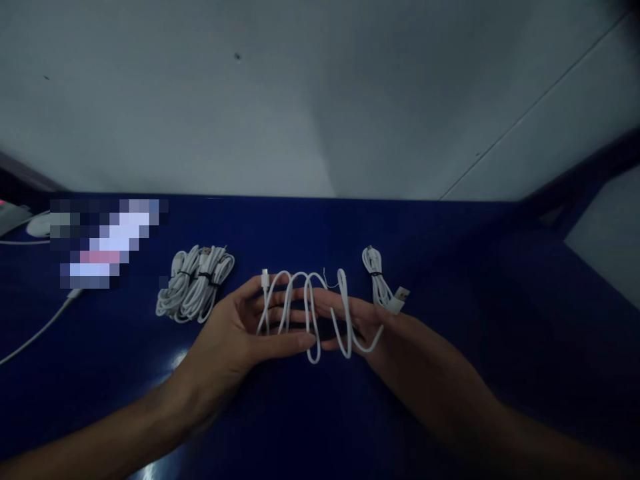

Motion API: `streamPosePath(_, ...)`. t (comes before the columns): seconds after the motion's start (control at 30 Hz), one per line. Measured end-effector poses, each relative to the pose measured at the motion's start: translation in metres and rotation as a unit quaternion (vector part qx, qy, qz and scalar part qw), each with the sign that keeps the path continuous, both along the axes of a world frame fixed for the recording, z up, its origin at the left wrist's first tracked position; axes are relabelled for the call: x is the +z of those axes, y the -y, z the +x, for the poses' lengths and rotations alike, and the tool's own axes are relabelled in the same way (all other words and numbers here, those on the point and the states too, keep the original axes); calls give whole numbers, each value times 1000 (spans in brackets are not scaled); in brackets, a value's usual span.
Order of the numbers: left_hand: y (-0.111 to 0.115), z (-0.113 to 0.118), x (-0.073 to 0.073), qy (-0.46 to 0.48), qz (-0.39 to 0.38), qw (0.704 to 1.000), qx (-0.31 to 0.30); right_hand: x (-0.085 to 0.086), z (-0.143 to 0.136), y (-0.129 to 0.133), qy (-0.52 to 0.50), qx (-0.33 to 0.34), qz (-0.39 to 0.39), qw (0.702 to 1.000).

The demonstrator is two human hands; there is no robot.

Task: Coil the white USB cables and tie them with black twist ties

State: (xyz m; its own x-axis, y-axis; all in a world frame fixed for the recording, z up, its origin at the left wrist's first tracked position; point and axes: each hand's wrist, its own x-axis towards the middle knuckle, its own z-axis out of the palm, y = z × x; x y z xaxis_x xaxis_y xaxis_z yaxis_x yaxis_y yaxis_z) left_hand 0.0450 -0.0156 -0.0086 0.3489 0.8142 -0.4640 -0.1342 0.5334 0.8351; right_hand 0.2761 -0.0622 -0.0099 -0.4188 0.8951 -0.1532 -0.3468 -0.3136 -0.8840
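A white USB cable (313, 350) hangs in loose, spread loops between my two hands, its small metal-tipped plug (265, 279) standing up at the left end. My left hand (250, 327) holds the loops, thumb in front and fingers behind them. From the other side my right hand (367, 323) curls its fingers around the coils; part of its grip is hidden. Just beyond the right hand lies a tied white cable bundle (376, 273). A USB plug (399, 300) shows beside that hand; I cannot tell which cable it belongs to.
Several white cable bundles with black ties (195, 283) lie together on the blue tabletop (300, 420), left of my hands. Farther left is a blurred-out bright device (115, 243) with a white cord (47, 333) plugged in. A pale wall (280, 120) rises behind the table.
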Motion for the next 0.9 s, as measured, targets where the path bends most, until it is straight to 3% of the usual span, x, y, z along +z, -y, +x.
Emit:
streamPosePath(0.17,-1,-2,-2,13,19,1000,-14,0,-2,-1,-11,-5,-8,1000)
streamPosePath(0.37,-1,0,-1,38,8,999,-4,-6,-6,-3,-9,-57,-30,998)
streamPosePath(0.57,0,-1,-1,35,3,999,-7,-9,-7,-1,46,-109,-100,988)
streamPosePath(0.9,0,1,4,33,-14,999,-11,1,-4,0,144,-91,-101,980)
